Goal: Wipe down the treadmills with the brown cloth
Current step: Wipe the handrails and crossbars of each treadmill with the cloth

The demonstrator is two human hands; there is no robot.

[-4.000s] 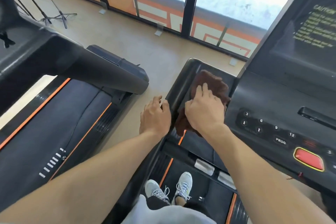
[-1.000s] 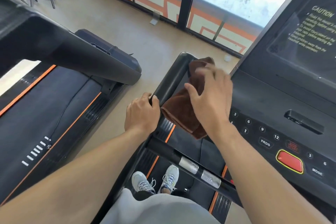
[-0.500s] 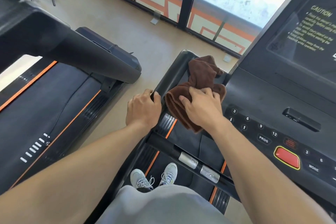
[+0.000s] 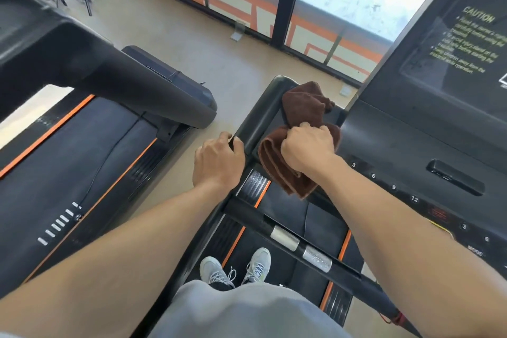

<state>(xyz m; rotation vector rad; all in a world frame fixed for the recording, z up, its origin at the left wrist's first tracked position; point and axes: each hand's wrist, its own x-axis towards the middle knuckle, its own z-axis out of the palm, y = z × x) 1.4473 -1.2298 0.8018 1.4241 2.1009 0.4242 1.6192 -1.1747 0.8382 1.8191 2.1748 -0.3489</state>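
Right hand (image 4: 308, 147), flat moments ago, now bunching crumpled brown terry cloth (image 4: 297, 129) at black treadmill console's (image 4: 384, 145) left edge; left hand (image 4: 218, 162) gripping black padded handrail (image 4: 258, 118); regripping for next wipe, likely.

Folded terry cloth (image 4: 301, 107): plain brown throughout.
Plastic treadmill console (image 4: 406, 151): black, marked with white numerals and yellow caution lettering.
Treadmill running belt (image 4: 285, 217): black, edged by orange stripes.
Neighbouring treadmill deck (image 4: 68, 162): black, lined in orange, with a row of white bars.
Laced sports shoes (image 4: 236, 269): pale grey.
Smooth floor (image 4: 208, 44): beige.
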